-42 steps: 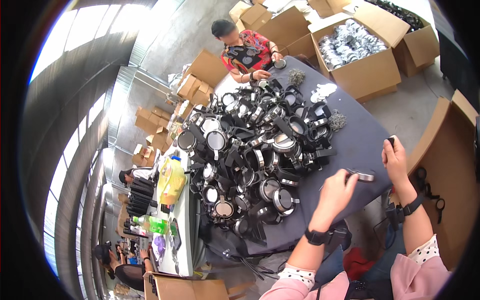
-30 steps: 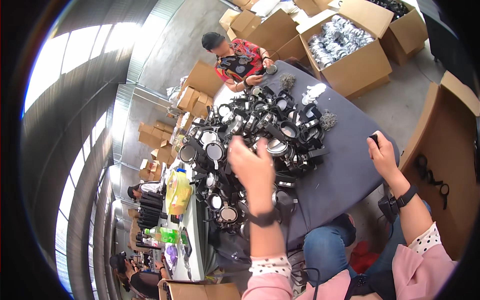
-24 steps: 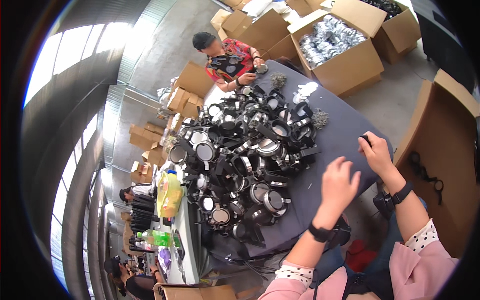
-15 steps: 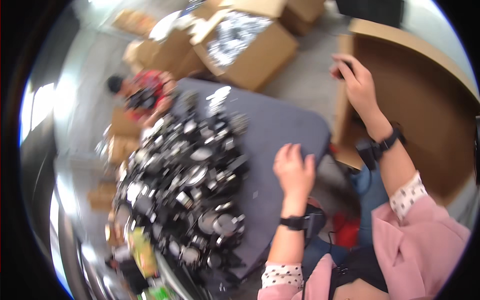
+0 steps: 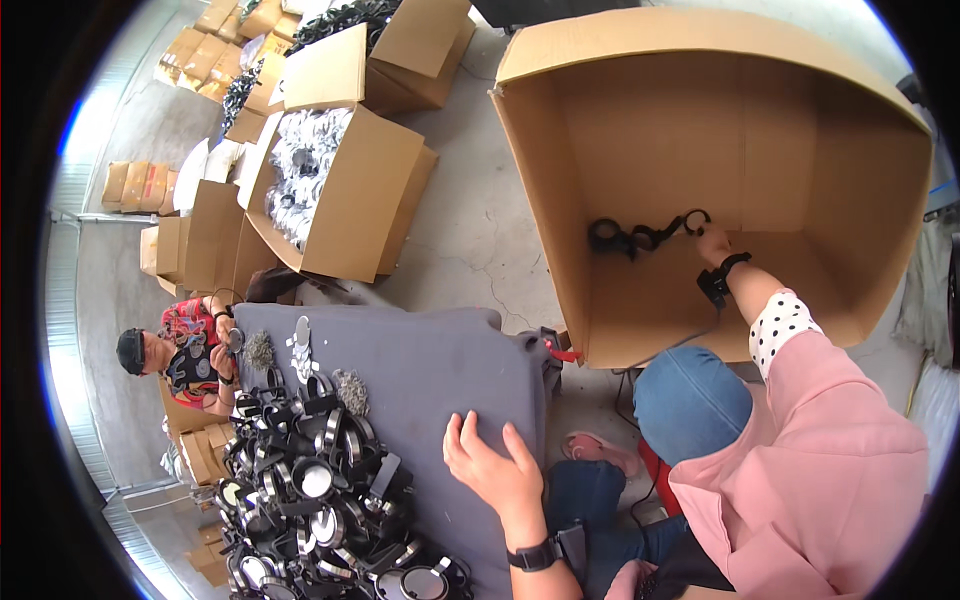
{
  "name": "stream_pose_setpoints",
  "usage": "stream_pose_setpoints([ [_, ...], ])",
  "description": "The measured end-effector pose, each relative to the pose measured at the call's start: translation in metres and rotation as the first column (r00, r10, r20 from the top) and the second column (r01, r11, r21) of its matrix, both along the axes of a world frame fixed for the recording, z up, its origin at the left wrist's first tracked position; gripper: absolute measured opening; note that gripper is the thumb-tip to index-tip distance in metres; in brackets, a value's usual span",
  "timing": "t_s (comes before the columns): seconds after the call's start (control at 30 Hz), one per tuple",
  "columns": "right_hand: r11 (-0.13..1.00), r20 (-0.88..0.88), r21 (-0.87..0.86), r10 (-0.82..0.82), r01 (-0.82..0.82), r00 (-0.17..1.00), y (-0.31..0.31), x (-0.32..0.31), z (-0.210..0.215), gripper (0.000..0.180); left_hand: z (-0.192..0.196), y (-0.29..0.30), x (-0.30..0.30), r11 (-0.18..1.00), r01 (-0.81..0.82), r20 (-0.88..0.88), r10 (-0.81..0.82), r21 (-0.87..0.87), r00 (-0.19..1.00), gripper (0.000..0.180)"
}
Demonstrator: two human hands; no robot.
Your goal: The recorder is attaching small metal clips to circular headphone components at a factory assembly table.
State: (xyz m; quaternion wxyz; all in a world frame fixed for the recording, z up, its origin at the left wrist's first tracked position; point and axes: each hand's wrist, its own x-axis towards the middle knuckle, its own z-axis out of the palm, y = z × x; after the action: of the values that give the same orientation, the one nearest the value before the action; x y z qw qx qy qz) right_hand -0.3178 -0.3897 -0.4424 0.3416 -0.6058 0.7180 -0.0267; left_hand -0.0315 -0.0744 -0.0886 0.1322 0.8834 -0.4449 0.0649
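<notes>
My right hand (image 5: 712,245) reaches deep into a large cardboard box (image 5: 690,35). Its fingers are closed at the edge of a black ring-shaped part (image 5: 697,217); the palm hides some of the grip. More black ring parts (image 5: 607,235) lie beside it on the box floor. My left hand (image 5: 495,467) is open with fingers spread, palm bare, over the right edge of a grey-covered table (image 5: 430,350). To its left a big heap of black and silver round clamp-like parts (image 5: 320,490) covers the table.
Across the table a person in red (image 5: 190,340) handles a round part. Open cartons (image 5: 370,190) stand beyond the table, one full of plastic-wrapped pieces. Small grey piles (image 5: 351,391) lie beside the heap. A red stool (image 5: 655,475) is close to my legs.
The view has swung to the right. My right hand has gone from near the box rim, with a dark thing in its fingers, down into the box. My left hand stays open.
</notes>
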Motion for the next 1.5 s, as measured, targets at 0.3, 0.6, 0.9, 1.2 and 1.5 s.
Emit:
stream_pose_setpoints([
  [0.3, 0.922, 0.148, 0.107, 0.355, -0.372, 0.923, 0.004, 0.086, -0.015, 0.033, 0.003, -0.006, -0.002, 0.999, -0.021, -0.012, 0.021, 0.044, 1.0, 0.042],
  [0.6, 0.836, 0.182, 0.019, 0.536, -0.548, 0.824, 0.008, 0.06, 0.034, 0.028, 0.003, -0.009, -0.003, 1.0, -0.01, -0.001, 0.01, 0.007, 1.0, 0.042],
  [0.9, 0.687, 0.624, -0.105, 0.608, -0.719, 0.49, -0.008, 0.074, 0.337, 0.024, 0.006, -0.007, -0.005, 0.948, 0.072, -0.036, -0.087, -0.31, 0.996, 0.053],
  [1.2, 0.17, 0.902, -0.003, 0.426, -0.985, 0.071, 0.093, 0.173, 0.449, 0.027, 0.013, -0.016, -0.047, 0.521, 0.204, -0.138, -0.543, -0.829, 0.828, 0.087],
  [1.5, 0.202, 0.29, -0.642, 0.957, -0.739, 0.01, 0.124, 0.38, 0.426, 0.021, 0.06, 0.016, -0.012, 0.421, 0.09, -0.04, -0.291, -0.903, 0.956, 0.048],
])
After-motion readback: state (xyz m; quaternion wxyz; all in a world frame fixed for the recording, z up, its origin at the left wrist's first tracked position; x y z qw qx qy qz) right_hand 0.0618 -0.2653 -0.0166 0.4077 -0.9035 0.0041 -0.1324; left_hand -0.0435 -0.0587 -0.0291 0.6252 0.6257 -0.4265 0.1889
